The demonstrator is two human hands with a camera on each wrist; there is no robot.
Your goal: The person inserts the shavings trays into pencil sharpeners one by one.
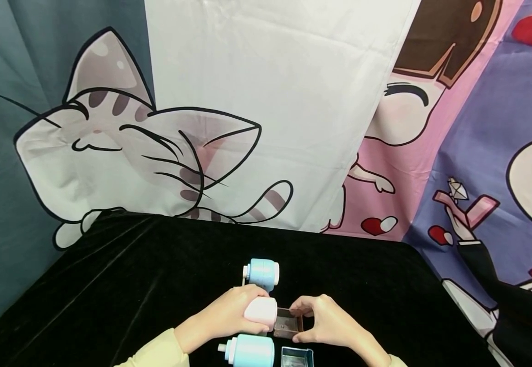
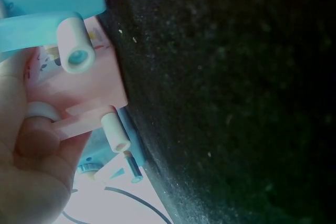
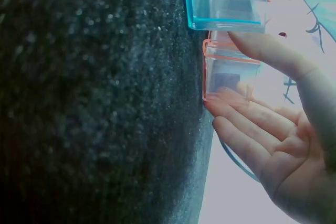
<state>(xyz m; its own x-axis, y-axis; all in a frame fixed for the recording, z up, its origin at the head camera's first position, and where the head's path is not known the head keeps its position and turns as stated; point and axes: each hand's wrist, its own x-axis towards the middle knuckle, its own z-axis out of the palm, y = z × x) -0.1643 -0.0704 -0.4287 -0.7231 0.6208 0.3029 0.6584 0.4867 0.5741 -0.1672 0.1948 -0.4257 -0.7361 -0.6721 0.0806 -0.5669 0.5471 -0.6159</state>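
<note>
My left hand (image 1: 227,312) grips a pink crank pencil sharpener (image 1: 262,312) lying on the black cloth, fingers at the far side and thumb at the near side. Its pink arm with a white knob (image 2: 115,132) shows in the left wrist view. My right hand (image 1: 325,322) holds a clear, pink-rimmed shavings drawer (image 1: 287,326) at the sharpener's right end, thumb on one side and fingers on the other. Nearer to me lies a light blue sharpener (image 1: 253,350), with a clear blue-rimmed drawer (image 3: 226,3) just to its right.
Beyond my left hand lies another light blue sharpener (image 1: 264,273). Black velvety cloth (image 1: 110,295) covers the table. Behind its far edge hangs a curtain (image 1: 270,66) printed with a cartoon cat and figures.
</note>
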